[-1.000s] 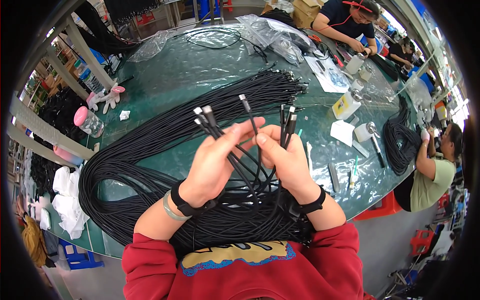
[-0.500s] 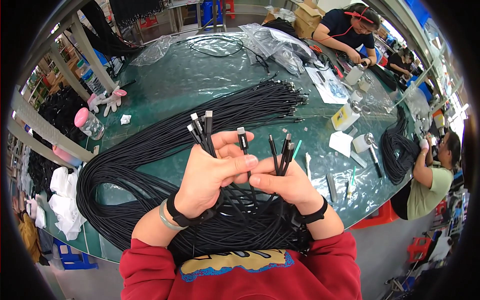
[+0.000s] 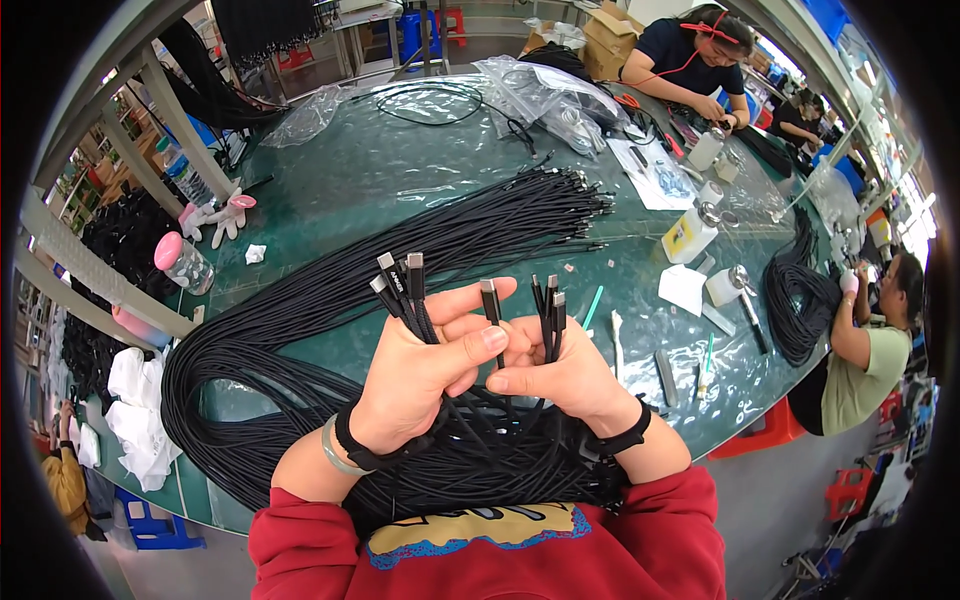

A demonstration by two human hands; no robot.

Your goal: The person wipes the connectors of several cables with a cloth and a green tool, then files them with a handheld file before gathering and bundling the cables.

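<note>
Near the middle of our view, we hold a single black cable end (image 3: 491, 308) almost upright, its long axis running between six and twelve o'clock and its metal tip toward twelve. It passes behind the thumb tip of our left hand (image 3: 415, 365), just beside the fingertips of our right hand (image 3: 570, 372); we cannot tell which hand grips it. Our left hand is curled round a left cluster of cable ends (image 3: 406, 290), fanned toward eleven and twelve o'clock. Our right hand pinches a right cluster of cable ends (image 3: 550, 315), pointing to twelve. Our forearms slant inward from seven and five o'clock, bringing our fingertips together above the table (image 3: 330, 160), where a thick cable bundle (image 3: 470, 225) bends round at nine o'clock.
</note>
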